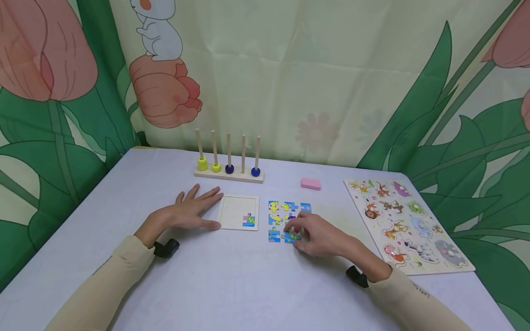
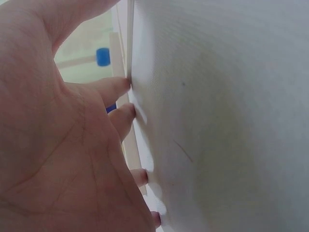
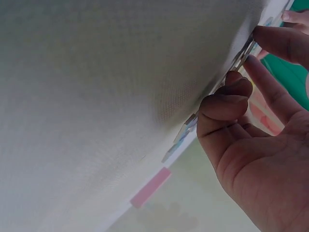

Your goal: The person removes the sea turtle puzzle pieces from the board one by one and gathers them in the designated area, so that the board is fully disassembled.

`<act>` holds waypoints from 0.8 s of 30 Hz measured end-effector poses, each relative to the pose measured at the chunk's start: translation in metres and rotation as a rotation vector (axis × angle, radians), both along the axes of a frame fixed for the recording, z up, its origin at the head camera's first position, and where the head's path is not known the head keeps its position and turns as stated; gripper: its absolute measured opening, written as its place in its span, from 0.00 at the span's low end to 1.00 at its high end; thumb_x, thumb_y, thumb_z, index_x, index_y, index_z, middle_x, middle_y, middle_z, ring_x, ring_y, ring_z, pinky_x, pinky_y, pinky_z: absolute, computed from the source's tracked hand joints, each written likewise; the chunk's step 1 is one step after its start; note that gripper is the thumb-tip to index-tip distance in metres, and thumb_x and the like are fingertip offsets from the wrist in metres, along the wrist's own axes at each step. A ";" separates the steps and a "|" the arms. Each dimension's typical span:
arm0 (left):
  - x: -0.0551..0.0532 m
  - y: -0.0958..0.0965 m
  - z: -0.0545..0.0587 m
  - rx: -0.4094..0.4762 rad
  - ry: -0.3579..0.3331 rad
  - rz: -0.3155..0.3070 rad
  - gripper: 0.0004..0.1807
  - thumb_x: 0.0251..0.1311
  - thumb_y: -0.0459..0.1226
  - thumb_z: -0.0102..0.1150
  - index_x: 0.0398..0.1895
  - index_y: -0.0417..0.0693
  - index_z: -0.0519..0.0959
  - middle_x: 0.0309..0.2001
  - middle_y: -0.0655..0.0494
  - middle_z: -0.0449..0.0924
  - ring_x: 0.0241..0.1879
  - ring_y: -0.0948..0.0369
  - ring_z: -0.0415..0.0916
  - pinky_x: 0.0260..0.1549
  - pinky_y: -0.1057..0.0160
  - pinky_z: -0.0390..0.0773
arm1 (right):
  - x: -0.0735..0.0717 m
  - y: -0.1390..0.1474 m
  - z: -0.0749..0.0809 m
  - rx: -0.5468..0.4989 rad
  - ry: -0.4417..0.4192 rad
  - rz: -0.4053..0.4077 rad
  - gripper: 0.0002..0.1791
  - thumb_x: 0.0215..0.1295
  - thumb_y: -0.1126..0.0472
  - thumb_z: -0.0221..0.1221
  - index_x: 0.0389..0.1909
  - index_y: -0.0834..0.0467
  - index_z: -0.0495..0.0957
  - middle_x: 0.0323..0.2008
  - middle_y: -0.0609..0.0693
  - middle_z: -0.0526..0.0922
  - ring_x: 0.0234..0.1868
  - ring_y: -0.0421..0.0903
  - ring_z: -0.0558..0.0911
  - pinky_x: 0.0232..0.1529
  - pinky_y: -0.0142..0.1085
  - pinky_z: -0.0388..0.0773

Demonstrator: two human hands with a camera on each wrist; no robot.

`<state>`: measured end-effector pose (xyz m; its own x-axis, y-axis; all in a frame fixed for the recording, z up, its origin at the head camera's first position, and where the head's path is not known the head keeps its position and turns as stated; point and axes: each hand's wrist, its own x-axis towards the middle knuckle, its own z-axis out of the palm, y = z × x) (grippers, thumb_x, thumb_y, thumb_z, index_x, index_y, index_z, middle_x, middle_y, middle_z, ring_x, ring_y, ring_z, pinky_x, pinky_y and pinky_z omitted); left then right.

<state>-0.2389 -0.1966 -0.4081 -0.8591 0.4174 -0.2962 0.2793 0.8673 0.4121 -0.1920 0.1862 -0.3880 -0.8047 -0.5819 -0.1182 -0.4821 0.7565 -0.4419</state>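
Note:
My left hand (image 1: 188, 212) lies spread, its thumb and a fingertip touching the left side of a white square puzzle tray (image 1: 238, 229). One colourful jigsaw piece (image 1: 249, 220) sits in the tray's lower right corner. Right of the tray, several loose jigsaw pieces (image 1: 274, 236) lie in rows on the table. My right hand (image 1: 320, 235) is over their right part and covers some of them. Its thumb and index finger pinch a green and blue puzzle piece (image 1: 292, 236) in the front row. In the right wrist view the other fingers (image 3: 224, 106) are curled by the tabletop.
A wooden peg stand (image 1: 229, 174) with yellow and blue beads stands behind the tray. Behind the loose pieces lies a pink block (image 1: 310, 184). An animal peg-puzzle board (image 1: 407, 225) lies at the right, beside my right forearm. A printed curtain (image 1: 265, 82) hangs behind the table.

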 end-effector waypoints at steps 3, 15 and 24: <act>0.000 0.000 0.001 0.001 0.002 -0.001 0.56 0.64 0.66 0.62 0.88 0.56 0.50 0.89 0.50 0.40 0.84 0.27 0.24 0.72 0.16 0.28 | -0.001 0.001 0.000 -0.008 -0.008 0.004 0.17 0.65 0.62 0.69 0.54 0.50 0.86 0.44 0.46 0.81 0.38 0.40 0.74 0.38 0.29 0.74; 0.000 0.000 0.000 -0.003 0.010 0.000 0.56 0.63 0.66 0.62 0.88 0.57 0.50 0.89 0.51 0.40 0.84 0.27 0.25 0.72 0.16 0.29 | -0.002 0.004 -0.002 0.002 -0.006 0.016 0.18 0.66 0.61 0.69 0.56 0.48 0.85 0.45 0.46 0.81 0.37 0.40 0.74 0.37 0.29 0.74; 0.000 0.000 -0.001 -0.007 0.013 0.000 0.55 0.64 0.66 0.62 0.88 0.57 0.50 0.89 0.52 0.40 0.84 0.28 0.25 0.73 0.16 0.30 | -0.002 0.004 -0.001 -0.002 -0.020 0.008 0.18 0.66 0.61 0.69 0.57 0.48 0.85 0.44 0.46 0.80 0.37 0.41 0.74 0.37 0.29 0.74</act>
